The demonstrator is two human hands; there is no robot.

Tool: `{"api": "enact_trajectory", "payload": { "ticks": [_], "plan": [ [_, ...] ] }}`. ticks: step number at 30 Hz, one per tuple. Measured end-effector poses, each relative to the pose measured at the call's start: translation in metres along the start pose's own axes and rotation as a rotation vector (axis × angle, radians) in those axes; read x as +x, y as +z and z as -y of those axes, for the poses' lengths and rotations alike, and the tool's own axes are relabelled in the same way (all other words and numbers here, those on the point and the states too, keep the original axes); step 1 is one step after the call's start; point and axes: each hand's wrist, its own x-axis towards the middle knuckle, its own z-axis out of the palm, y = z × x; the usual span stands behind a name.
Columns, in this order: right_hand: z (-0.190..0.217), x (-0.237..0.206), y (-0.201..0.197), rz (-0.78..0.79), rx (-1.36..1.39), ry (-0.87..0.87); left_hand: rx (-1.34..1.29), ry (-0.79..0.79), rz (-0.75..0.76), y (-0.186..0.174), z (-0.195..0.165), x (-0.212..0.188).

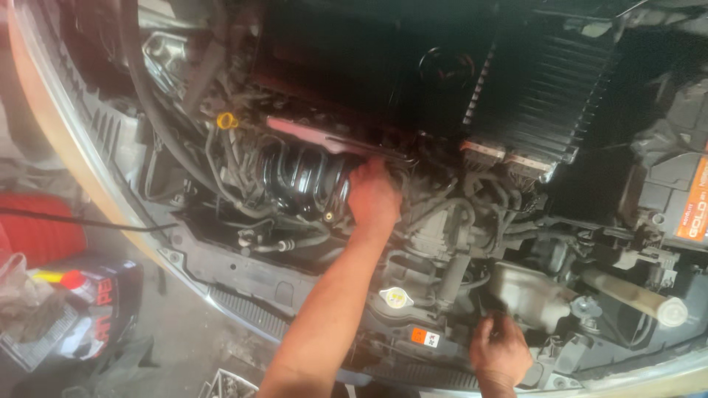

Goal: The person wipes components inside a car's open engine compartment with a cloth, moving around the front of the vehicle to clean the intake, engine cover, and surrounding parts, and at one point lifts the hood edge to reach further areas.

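I look down into an open car engine bay. My left hand (374,197) reaches in to the right end of the black ribbed intake manifold (299,175). Its fingertips are pushed down among hoses and wiring and are hidden. My right hand (500,354) rests on the front crossmember (413,372), fingers loosely curled against a dark part beside the pale coolant reservoir (525,293). It holds nothing that I can see. A black engine cover (354,66) lies beyond my left hand.
A yellow dipstick ring (227,120) sits left of the manifold. The black air filter box (546,88) and a battery (682,199) are at the right. A white radiator cap (397,297) lies between my arms. A dark oil jug (92,302) stands on the floor at the left.
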Motion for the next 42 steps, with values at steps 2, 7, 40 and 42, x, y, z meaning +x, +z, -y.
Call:
{"api": "enact_trajectory", "payload": {
  "ticks": [2,7,40,42],
  "plan": [
    [0.002,-0.001,0.000,-0.036,0.037,-0.010,0.033,-0.020,-0.013,0.010,0.002,-0.003],
    [0.006,-0.001,-0.001,-0.037,0.000,0.021,0.159,0.162,0.033,-0.008,0.014,-0.004],
    [0.007,-0.002,-0.007,-0.070,0.113,-0.021,0.266,0.742,0.290,-0.067,0.003,-0.006],
    [0.007,-0.002,-0.008,-0.118,0.107,-0.042,0.465,0.866,0.358,-0.066,-0.006,-0.007]
  ]
}}
